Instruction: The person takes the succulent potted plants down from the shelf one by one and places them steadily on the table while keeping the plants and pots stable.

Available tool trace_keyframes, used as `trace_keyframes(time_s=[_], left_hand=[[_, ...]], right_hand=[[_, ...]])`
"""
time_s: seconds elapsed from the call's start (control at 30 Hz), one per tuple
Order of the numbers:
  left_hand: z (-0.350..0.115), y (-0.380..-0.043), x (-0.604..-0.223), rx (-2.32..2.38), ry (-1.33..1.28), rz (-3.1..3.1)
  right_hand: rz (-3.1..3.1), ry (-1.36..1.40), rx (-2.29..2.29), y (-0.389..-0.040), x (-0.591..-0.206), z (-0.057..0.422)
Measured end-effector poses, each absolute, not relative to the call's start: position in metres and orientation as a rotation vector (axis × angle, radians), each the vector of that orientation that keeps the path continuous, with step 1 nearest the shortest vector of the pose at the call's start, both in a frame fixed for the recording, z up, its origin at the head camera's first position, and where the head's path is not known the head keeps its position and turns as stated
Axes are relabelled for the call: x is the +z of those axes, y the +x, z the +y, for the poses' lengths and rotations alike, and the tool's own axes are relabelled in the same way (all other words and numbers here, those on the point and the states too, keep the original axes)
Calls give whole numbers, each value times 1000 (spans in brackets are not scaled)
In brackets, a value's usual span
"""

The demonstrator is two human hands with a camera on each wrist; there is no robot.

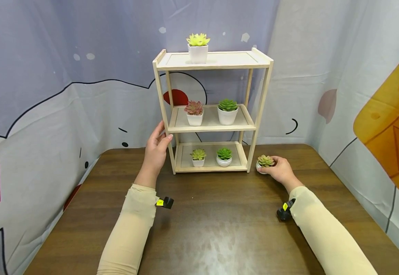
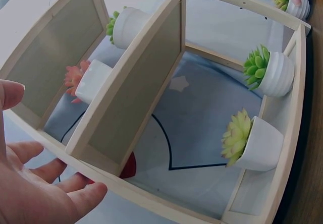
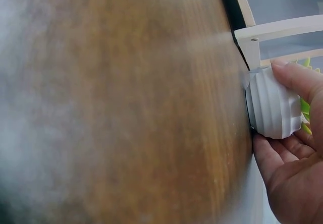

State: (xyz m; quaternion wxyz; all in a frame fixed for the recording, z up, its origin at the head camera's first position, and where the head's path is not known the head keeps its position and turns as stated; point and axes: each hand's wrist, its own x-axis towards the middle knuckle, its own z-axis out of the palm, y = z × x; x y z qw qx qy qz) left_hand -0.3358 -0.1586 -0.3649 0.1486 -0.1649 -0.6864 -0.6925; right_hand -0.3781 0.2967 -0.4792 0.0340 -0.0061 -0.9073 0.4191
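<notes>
In the head view, my right hand (image 1: pixel 281 169) pinches a small potted succulent (image 1: pixel 265 161) with pale green, pink-tipped leaves, just right of the shelf's foot. Its ribbed white pot (image 3: pixel 272 103) sits between thumb and fingers in the right wrist view, low at the table surface. My left hand (image 1: pixel 156 151) is at the left post of a three-tier wooden shelf (image 1: pixel 213 130), thumb spread apart from loosely bent fingers (image 2: pixel 83 196) beside the frame. On the bottom tier stand a light green succulent (image 1: pixel 198 157) and a darker green one (image 1: pixel 224 157), both in white pots.
The middle tier bears a reddish succulent (image 1: pixel 194 113) and a green one (image 1: pixel 227 111). A yellow-green succulent (image 1: pixel 198 47) stands on top. The shelf is near the back edge of a brown wooden table (image 1: pixel 213 221), with a patterned curtain (image 1: pixel 117 53) behind.
</notes>
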Motion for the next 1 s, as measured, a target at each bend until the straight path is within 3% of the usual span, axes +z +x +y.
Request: trace_keyframes(time_s=[1.0], left_hand=[[-158,-334,-365,-2000,-470,-1974]], right_hand=[[-2775,-21,1292,-378,-479,295]])
